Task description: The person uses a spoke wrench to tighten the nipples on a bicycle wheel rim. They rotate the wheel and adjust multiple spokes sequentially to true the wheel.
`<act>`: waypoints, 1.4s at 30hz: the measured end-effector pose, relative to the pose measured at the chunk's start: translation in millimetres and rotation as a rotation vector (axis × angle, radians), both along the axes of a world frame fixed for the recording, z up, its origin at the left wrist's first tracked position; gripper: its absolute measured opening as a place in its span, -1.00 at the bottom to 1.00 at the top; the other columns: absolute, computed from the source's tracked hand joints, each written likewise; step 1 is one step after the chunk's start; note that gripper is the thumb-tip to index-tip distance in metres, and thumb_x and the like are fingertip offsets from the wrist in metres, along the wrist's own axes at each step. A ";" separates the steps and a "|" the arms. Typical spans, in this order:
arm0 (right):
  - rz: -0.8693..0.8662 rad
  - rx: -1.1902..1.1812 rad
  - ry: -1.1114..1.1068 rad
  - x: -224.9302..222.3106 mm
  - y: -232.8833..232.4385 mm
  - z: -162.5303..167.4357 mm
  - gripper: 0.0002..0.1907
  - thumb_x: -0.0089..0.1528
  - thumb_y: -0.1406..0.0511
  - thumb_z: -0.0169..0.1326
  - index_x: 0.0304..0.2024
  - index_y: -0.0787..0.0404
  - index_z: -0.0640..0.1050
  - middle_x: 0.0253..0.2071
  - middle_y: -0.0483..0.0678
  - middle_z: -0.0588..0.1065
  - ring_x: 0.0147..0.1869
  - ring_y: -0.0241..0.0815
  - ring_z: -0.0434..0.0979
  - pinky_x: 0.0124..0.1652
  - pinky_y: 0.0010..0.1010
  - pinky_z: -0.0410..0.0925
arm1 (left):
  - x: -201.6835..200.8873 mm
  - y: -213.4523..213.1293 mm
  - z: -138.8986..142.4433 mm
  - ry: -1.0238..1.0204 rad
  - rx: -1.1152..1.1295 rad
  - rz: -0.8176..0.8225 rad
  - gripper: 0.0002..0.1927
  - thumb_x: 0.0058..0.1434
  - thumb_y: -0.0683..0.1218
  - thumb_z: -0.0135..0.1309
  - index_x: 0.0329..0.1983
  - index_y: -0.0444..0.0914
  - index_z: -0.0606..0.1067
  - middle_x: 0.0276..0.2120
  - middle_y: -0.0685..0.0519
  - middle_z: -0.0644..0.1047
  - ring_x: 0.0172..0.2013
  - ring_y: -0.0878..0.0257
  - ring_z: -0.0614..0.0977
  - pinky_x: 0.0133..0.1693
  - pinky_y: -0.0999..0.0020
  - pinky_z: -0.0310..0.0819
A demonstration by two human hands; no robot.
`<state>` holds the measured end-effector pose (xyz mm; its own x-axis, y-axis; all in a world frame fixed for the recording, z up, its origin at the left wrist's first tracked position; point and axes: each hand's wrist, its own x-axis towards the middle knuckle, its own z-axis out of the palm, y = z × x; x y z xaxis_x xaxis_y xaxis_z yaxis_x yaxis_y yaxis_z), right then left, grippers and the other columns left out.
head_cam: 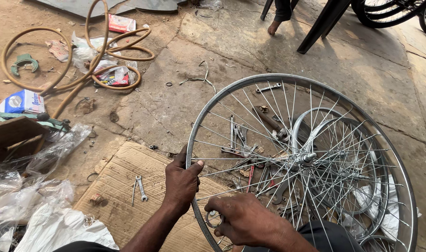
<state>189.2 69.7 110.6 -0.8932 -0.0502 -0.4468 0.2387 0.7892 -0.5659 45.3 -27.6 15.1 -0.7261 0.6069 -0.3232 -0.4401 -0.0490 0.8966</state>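
Steel gleams across the lower right of the head view, where a bicycle wheel stands tilted on the ground, its rim sweeping from the centre of the frame to the right edge and its spokes meeting at the hub. The left hand is closed around the rim at its left side, thumb pressed over the top of the metal. The right hand, lower centre, is closed on a small round spoke key held against the rim just below the left hand; the two hands are near each other but apart.

Behind the spokes a scatter of wrenches and hand tools lies on the concrete floor, and a second, smaller wheel shows through the first. A flattened sheet of cardboard lies at lower centre left, with a small wrench resting on it. Clear plastic bags crowd the lower left corner. In the upper left a tan rubber hose loops over the dirt, with a small blue and white box below it. Dark chair legs and someone's foot stand at the top.
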 end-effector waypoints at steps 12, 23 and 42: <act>0.107 0.002 0.153 13.0 10.1 -16.3 -0.47 0.22 0.18 0.27 0.18 0.23 0.51 -0.23 -0.04 0.55 -0.10 -0.09 0.62 -0.03 -0.15 0.45 | 0.6 -2.2 -6.2 -0.024 -0.002 0.005 -0.29 0.24 -0.21 0.07 0.49 -0.09 0.27 -0.67 0.14 0.37 -0.74 0.41 0.33 -0.73 0.45 0.27; -0.035 0.260 -0.116 -3.0 -11.6 -17.2 -0.62 0.45 0.06 -0.07 -0.19 0.20 0.57 -0.34 -0.04 0.51 -0.29 -0.15 0.54 -0.14 -0.21 0.45 | -1.5 -0.6 -11.4 -0.018 -0.024 0.017 -0.31 0.23 -0.22 0.10 0.46 -0.16 0.29 -0.62 0.11 0.42 -0.72 0.40 0.36 -0.73 0.45 0.29; 0.217 0.204 0.093 20.7 -0.8 -17.1 -0.75 0.45 0.27 0.01 0.13 0.18 0.56 -0.01 -0.02 0.54 0.01 -0.17 0.59 0.02 -0.22 0.45 | -1.7 -4.2 -2.9 -0.024 -0.053 0.015 -0.29 0.24 -0.22 0.08 0.48 -0.15 0.25 -0.62 0.13 0.40 -0.72 0.42 0.37 -0.71 0.45 0.30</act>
<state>209.9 68.9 93.5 -0.9089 -0.1619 -0.3842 0.0071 0.9155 -0.4024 43.6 -31.8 12.1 -0.7264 0.5778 -0.3722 -0.4613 -0.0084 0.8872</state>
